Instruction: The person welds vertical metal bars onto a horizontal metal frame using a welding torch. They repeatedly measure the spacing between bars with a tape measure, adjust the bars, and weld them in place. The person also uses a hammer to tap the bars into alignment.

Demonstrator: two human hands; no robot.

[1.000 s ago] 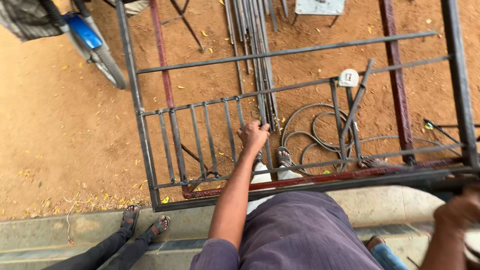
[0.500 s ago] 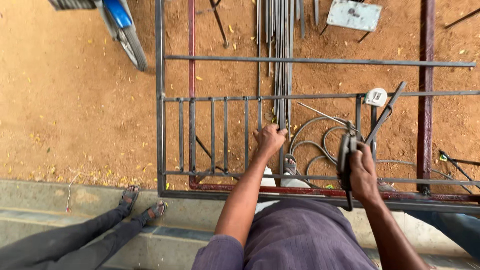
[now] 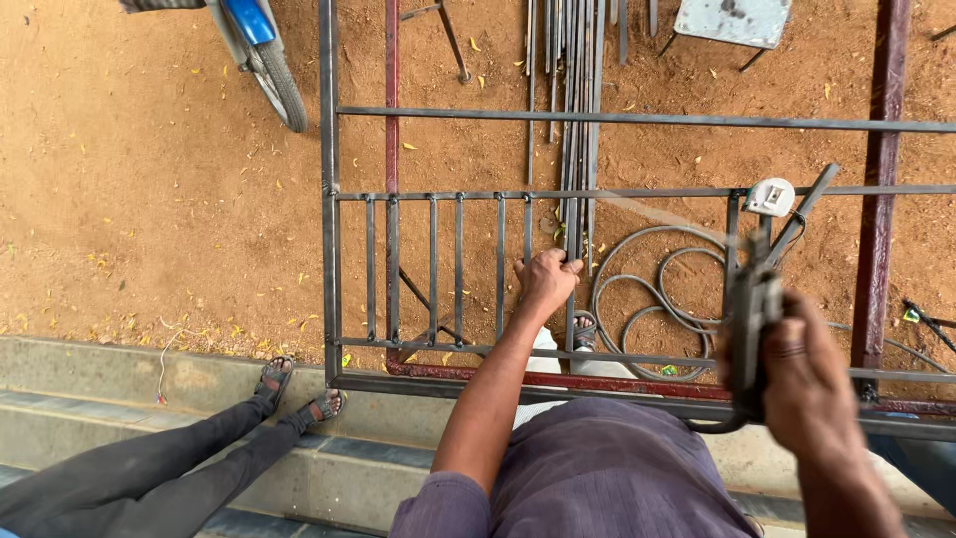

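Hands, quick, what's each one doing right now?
Left hand: closed around a vertical bar of the metal grille.
Right hand: closed on a dark handled tool, blurred.

1. I look down on reddish-brown dirt ground in even daylight, scattered with small yellow leaves.
2. A grey concrete step runs along the bottom edge.
3. At top left I see a blue motorbike's wheel.
4. A grey metal plate on legs stands at top right.
5. Someone's sandalled feet rest by the step.
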